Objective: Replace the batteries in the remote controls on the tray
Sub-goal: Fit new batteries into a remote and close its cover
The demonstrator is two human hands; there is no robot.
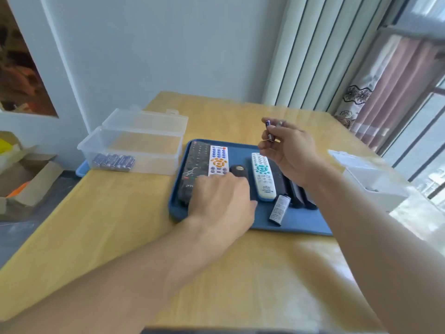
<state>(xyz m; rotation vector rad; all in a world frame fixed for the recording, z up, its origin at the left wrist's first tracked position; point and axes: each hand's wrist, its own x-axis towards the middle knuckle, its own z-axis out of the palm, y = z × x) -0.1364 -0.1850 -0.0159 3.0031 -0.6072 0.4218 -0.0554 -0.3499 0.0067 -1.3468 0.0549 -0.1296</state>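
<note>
A smooth blue plastic tray (pixel 292 220) with a raised rim sits on a pale wood-grain table (pixel 134 227), holding a row of slab-shaped remote controls. From the left lie a long black remote (pixel 196 162), a white remote with orange and blue rubber buttons (pixel 218 160), a small dark remote with a round emblem (pixel 238 171), a white remote with teal buttons (pixel 263 175), and dark remotes (pixel 299 194) partly hidden behind the right forearm. A narrow grey battery cover (pixel 279 209) with printed text lies loose on the tray, just below the teal-buttoned remote. The left hand (pixel 221 201) rests over the near ends of the black, orange-buttoned and small dark remotes, fingers curled downward; whether they grip anything cannot be told. The right hand (pixel 287 150) is raised above the tray, thumb and fingertips pinching small cylindrical batteries (pixel 269 130) with blue wrap and metal ends. Left of the tray stands a clear plastic box (pixel 134 150), lid open behind it, with blue batteries in a row (pixel 113 162) inside. A white box (pixel 375 179) sits at the right table edge.
</note>
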